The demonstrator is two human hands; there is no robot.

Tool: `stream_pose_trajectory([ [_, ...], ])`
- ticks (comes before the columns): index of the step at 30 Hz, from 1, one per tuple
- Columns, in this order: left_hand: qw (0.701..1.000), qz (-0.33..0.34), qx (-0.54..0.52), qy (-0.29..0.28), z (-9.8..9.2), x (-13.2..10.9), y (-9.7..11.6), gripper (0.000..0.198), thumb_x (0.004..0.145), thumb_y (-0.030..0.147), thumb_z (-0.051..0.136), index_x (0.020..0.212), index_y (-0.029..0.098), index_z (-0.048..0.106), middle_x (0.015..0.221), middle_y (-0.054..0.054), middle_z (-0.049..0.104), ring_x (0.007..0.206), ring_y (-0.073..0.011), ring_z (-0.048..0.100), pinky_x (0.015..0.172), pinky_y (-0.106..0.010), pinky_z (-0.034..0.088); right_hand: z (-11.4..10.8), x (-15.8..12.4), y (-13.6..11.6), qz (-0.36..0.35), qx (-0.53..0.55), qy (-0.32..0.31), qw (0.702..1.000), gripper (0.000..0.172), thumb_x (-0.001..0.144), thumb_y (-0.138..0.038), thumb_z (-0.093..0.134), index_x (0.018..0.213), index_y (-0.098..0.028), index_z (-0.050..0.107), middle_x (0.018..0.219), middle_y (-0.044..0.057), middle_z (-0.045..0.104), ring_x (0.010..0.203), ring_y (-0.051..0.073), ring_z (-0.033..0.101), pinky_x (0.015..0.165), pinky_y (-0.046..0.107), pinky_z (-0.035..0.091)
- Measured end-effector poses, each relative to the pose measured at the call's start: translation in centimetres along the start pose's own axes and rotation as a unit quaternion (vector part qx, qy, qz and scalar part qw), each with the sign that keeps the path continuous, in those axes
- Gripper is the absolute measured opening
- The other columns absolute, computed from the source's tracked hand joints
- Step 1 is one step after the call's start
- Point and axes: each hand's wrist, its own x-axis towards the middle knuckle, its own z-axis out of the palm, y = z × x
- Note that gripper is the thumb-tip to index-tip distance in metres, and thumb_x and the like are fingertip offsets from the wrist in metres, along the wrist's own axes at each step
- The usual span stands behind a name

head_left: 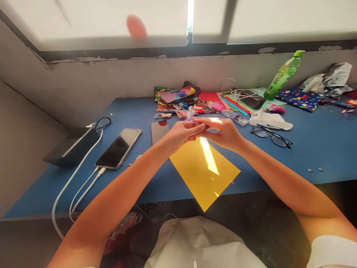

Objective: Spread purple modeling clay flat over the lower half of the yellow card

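My left hand [185,134] and my right hand [219,130] meet above the far corner of a yellow sheet of paper [192,167]. Between their fingertips is a small purple thing [190,120], mostly covered, so its kind does not show. The fingers of both hands are closed in a pinch around it. The yellow sheet lies turned like a diamond, its near corner sticking out past the table's front edge. Partly behind my left hand lies a dark phone [159,130].
On the blue table [279,163], a charging phone [118,149] with white cables and a black box-like object [75,145] are at left. Glasses [272,137], a white pouch [270,120] and a tilted green bottle [284,76] are at right. Craft packets [175,97] and coloured sheets [208,97] line the back.
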Motion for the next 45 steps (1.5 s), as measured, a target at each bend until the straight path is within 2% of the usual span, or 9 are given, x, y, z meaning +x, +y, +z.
stream_pose_trajectory([
  [5, 0.981, 0.063, 0.173, 0.066, -0.3, -0.2, 0.6, 0.026, 0.078, 0.028, 0.075, 0.058, 0.013, 0.067, 0.049, 0.003, 0.048, 0.047, -0.005, 0.036, 0.047, -0.022, 0.024, -0.3, 0.3, -0.7, 0.092, 0.055, -0.001, 0.994, 0.028, 0.085, -0.045, 0.066, 0.098, -0.022, 0.077, 0.078, 0.001, 0.076, 0.07, 0.016, 0.071, 0.067, 0.029, 0.058],
  [11, 0.987, 0.071, 0.129, 0.071, -1.1, 0.3, 1.1, 0.018, 0.083, 0.02, 0.068, 0.067, 0.013, 0.072, 0.06, -0.001, 0.059, 0.05, -0.0052, 0.046, 0.05, -0.021, 0.033, -1.5, 1.3, 1.7, 0.152, 0.168, 0.056, 0.972, 0.039, 0.069, -0.055, 0.078, 0.077, -0.017, 0.072, 0.064, 0.0, 0.067, 0.056, 0.013, 0.065, 0.055, 0.028, 0.058],
  [17, 0.991, 0.018, 0.016, 0.13, -1.0, 0.7, 1.1, 0.01, 0.08, 0.008, 0.064, 0.074, 0.01, 0.072, 0.07, -0.004, 0.066, 0.063, -0.0103, 0.063, 0.06, -0.021, 0.047, -3.8, 1.3, 4.7, 0.217, 0.068, 0.131, 0.965, 0.043, 0.071, -0.041, 0.079, 0.107, -0.019, 0.067, 0.081, 0.002, 0.072, 0.051, 0.013, 0.062, 0.05, 0.028, 0.054],
  [20, 0.991, 0.008, -0.011, 0.137, -0.9, 0.7, 1.0, 0.013, 0.083, 0.007, 0.06, 0.078, 0.01, 0.071, 0.079, -0.006, 0.071, 0.071, -0.0124, 0.068, 0.067, -0.022, 0.053, -4.3, 1.2, 4.2, 0.18, -0.018, 0.132, 0.975, 0.05, 0.075, -0.041, 0.076, 0.12, -0.022, 0.062, 0.097, 0.005, 0.073, 0.068, 0.017, 0.068, 0.059, 0.031, 0.056],
  [26, 0.994, -0.027, -0.008, 0.101, 0.2, 0.2, 0.2, 0.021, 0.094, 0.021, 0.055, 0.083, 0.009, 0.069, 0.081, -0.011, 0.074, 0.075, -0.0172, 0.073, 0.067, -0.024, 0.056, -2.2, 0.8, 1.4, 0.051, -0.028, -0.012, 0.998, 0.061, 0.081, -0.044, 0.067, 0.136, -0.023, 0.053, 0.129, 0.009, 0.064, 0.101, 0.022, 0.067, 0.069, 0.03, 0.057],
  [30, 0.998, -0.021, 0.052, -0.004, 0.9, -0.3, 0.0, 0.038, 0.095, 0.045, 0.054, 0.082, 0.011, 0.066, 0.076, -0.009, 0.073, 0.07, -0.0183, 0.073, 0.052, -0.02, 0.05, -1.3, 0.5, 0.9, 0.026, -0.039, -0.082, 0.996, 0.034, 0.086, -0.038, 0.061, 0.113, -0.019, 0.07, 0.095, 0.004, 0.074, 0.077, 0.014, 0.066, 0.07, 0.027, 0.051],
  [34, 0.983, 0.017, 0.171, -0.065, 0.7, -0.5, -0.1, 0.042, 0.089, 0.048, 0.063, 0.064, 0.014, 0.06, 0.055, -0.003, 0.062, 0.045, -0.0105, 0.059, 0.038, -0.018, 0.035, -1.4, 0.2, 0.2, 0.034, -0.022, -0.077, 0.996, 0.036, 0.087, -0.05, 0.06, 0.092, -0.017, 0.073, 0.071, 0.001, 0.069, 0.064, 0.011, 0.058, 0.062, 0.024, 0.046],
  [40, 0.993, 0.068, 0.092, -0.027, 0.5, -1.5, -0.3, 0.044, 0.087, 0.049, 0.065, 0.061, 0.017, 0.053, 0.05, 0.007, 0.037, 0.038, -0.0042, 0.032, 0.039, -0.02, 0.033, -1.1, 0.3, -0.8, 0.102, 0.164, -0.089, 0.977, 0.048, 0.083, -0.068, 0.057, 0.082, -0.021, 0.064, 0.069, 0.0, 0.066, 0.06, 0.013, 0.063, 0.054, 0.025, 0.052],
  [45, 0.998, 0.063, 0.023, -0.004, 0.4, -2.2, 0.4, 0.044, 0.09, 0.043, 0.063, 0.059, 0.017, 0.046, 0.049, 0.006, 0.034, 0.039, -0.0044, 0.031, 0.039, -0.019, 0.029, -2.1, 1.0, 1.7, 0.148, 0.142, 0.04, 0.978, 0.06, 0.072, -0.081, 0.056, 0.071, -0.021, 0.056, 0.061, -0.001, 0.059, 0.05, 0.011, 0.058, 0.049, 0.024, 0.05],
])
